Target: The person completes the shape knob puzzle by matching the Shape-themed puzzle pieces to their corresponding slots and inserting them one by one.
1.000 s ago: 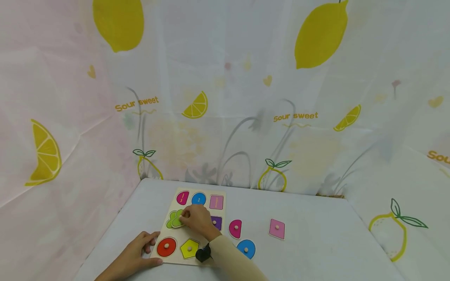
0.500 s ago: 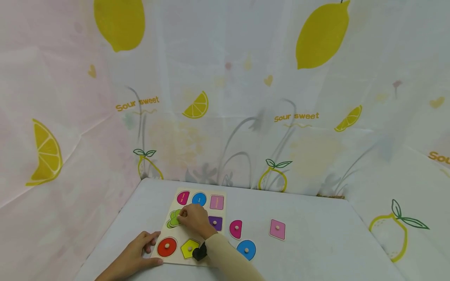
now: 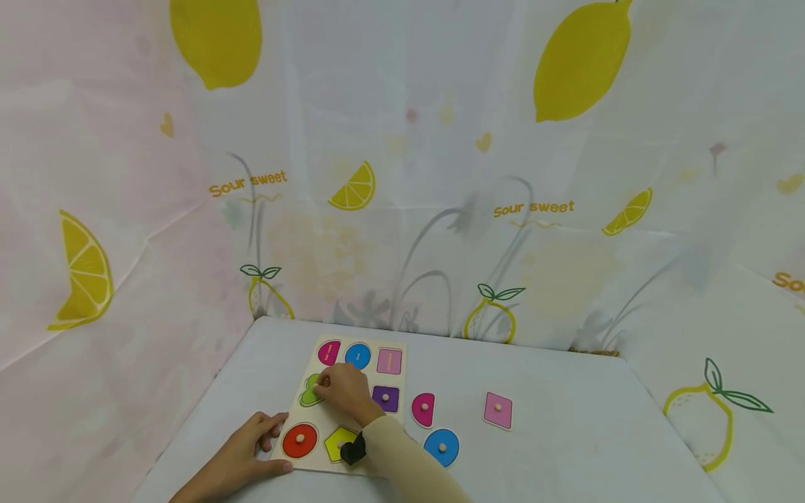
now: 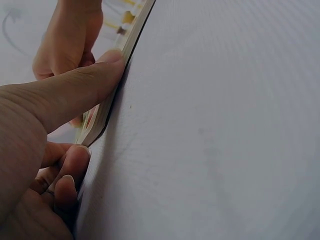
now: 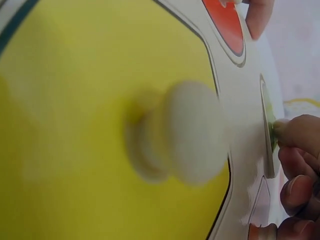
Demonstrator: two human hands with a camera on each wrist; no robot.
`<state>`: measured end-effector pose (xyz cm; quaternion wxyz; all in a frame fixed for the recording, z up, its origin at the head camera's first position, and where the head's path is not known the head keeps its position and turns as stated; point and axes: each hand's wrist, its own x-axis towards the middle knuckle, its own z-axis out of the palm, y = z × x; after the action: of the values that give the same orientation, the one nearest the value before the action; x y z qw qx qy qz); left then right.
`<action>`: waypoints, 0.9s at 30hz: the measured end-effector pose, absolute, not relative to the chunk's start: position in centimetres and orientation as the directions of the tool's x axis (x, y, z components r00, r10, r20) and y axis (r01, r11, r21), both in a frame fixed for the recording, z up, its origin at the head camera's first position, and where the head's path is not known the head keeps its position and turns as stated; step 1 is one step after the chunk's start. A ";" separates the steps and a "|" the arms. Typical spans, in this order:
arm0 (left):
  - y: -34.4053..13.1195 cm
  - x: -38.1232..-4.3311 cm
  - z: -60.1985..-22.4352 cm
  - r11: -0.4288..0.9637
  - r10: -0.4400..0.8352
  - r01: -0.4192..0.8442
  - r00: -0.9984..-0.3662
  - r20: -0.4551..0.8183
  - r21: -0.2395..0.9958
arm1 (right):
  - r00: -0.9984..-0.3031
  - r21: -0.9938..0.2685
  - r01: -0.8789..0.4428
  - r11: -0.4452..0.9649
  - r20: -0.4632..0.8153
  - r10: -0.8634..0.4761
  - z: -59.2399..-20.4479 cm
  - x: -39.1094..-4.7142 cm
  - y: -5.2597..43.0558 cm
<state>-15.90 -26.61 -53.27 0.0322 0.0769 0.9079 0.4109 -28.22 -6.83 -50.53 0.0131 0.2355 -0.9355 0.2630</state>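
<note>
Fingers of the right hand [image 3: 347, 391] pinch the green piece [image 3: 310, 392], lying to their left on the puzzle board [image 3: 317, 415]; the left hand [image 3: 245, 450], farther off, grips the board's corner.

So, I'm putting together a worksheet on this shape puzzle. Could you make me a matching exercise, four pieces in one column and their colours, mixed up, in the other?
Pieces
1. Pentagon piece on the board
2. Handled piece, at the fingertips of the right hand
3. Square piece lying loose on the table
4. Round piece lying loose on the table

Colours
A. Blue
B. Green
C. Yellow
D. Pink

Right pairs: 1-C, 2-B, 3-D, 4-A
</note>
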 end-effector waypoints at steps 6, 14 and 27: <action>-26.6 -15.9 -53.2 0.652 0.169 0.128 -0.985 0.021 0.747 | -0.885 -0.457 -0.456 0.764 0.139 -0.444 -50.6 -28.3 -7.1; -26.6 -15.8 -53.3 0.627 0.178 0.135 -0.984 0.027 0.767 | -0.871 -0.376 -0.482 0.791 0.113 -0.477 -50.5 -28.3 -7.3; -26.6 -15.9 -53.2 0.643 0.176 0.144 -0.984 0.038 0.752 | -0.859 -0.430 -0.499 0.752 0.132 -0.494 -50.3 -28.5 -5.9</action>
<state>-15.88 -26.57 -53.18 0.0194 0.0884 0.9062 0.4130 -28.47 -5.88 -50.26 0.0048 0.2653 -0.9360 0.2312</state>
